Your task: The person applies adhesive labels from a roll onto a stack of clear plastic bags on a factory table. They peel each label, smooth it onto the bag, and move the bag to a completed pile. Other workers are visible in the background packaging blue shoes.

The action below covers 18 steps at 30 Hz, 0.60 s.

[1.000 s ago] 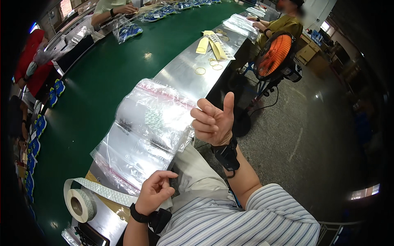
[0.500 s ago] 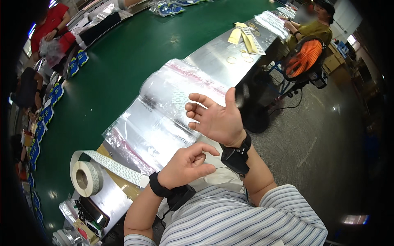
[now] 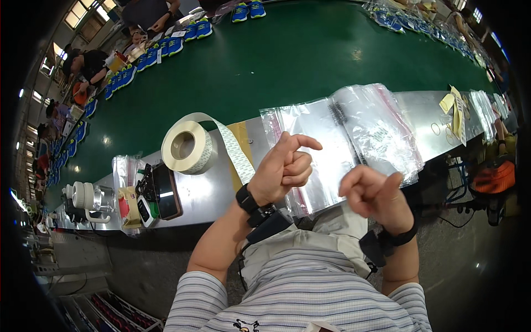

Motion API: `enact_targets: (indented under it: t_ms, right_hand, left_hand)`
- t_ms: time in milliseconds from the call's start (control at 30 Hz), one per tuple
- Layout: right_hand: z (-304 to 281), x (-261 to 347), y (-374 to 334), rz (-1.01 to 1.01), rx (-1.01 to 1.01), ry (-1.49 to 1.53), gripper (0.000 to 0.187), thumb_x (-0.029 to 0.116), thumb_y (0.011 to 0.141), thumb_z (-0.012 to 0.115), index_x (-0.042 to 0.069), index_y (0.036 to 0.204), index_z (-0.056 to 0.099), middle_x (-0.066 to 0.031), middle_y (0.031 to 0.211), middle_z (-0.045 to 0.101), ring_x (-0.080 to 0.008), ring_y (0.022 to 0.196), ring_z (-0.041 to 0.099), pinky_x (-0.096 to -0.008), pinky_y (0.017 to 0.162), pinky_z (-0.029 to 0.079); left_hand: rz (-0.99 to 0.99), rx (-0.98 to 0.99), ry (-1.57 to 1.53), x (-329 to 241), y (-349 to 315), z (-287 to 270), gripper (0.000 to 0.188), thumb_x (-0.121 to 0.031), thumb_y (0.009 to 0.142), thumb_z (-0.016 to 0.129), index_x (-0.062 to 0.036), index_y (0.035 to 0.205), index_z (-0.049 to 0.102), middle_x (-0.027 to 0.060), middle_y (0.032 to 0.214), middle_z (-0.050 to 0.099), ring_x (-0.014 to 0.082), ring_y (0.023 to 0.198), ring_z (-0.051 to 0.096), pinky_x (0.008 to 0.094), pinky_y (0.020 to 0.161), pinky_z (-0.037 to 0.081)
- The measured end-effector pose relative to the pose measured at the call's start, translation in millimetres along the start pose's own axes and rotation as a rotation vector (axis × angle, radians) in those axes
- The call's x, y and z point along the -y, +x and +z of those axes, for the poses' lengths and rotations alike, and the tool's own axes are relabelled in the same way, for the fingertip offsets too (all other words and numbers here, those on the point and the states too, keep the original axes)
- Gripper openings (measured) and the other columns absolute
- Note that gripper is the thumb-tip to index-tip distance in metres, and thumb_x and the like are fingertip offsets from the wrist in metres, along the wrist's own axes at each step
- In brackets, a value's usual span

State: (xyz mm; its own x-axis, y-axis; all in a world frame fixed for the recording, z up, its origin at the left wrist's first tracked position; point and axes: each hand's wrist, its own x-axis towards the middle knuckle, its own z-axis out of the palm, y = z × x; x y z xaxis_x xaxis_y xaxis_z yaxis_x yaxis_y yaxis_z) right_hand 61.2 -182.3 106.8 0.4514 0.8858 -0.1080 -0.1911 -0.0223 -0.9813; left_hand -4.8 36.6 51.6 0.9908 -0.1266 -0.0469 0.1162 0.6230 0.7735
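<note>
My left hand [image 3: 285,169] is raised above the table edge, near the label roll's strip. Its index finger points to the right and its other fingers curl in, with nothing seen in them. To its right, my right hand [image 3: 377,198] hovers over the near edge of the clear plastic bags [image 3: 326,130]. Its fingers are bent and apart, slightly blurred, and hold nothing I can see. Those bags lie flat in an overlapping pile with reddish strips along their edges. A large label roll [image 3: 187,148] stands left of my hands, its printed strip [image 3: 235,152] trailing toward my left wrist.
A phone [image 3: 167,191], a small white device [image 3: 146,212] and a white-lidded clear jug [image 3: 97,199] sit at the left. Beyond the metal table [image 3: 202,202] runs a green belt [image 3: 287,61] with blue shoes [image 3: 149,58]. An orange fan [image 3: 492,177] stands at the right; people work around the belt.
The view has swung left, bringing more of the table's left end into sight. My right hand has gone from a raised, spread palm to bent fingers. The left hand's index finger now points out.
</note>
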Motion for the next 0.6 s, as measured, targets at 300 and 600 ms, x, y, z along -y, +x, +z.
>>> enact_targets:
  t_ms: [300,600]
  right_hand:
    - [-11,-48,-10,0.204,0.089,0.025,0.064,0.062,0.094,0.031,0.003,0.095,0.056,0.0039,0.06,0.043,-0.0041,0.051,0.034,-0.0185,0.047,0.027]
    - [42,-90,15,-0.089,0.118,-0.654,0.021,0.022,0.092,0.058,0.002,0.099,0.057,-0.0046,0.076,0.056,-0.0168,0.064,0.054,-0.0276,0.061,0.045]
  left_hand:
    - [-0.509,-0.501,0.844,78,-168,-69,0.039,-0.033,0.094,0.055,0.0056,0.098,0.064,0.0089,0.074,0.063,0.0135,0.068,0.06,0.0251,0.064,0.048]
    - [-0.139,-0.538,-0.002,108,-140,-16,0.024,-0.019,0.095,0.055,0.0011,0.106,0.064,0.0053,0.094,0.066,0.0087,0.083,0.06,0.024,0.072,0.05]
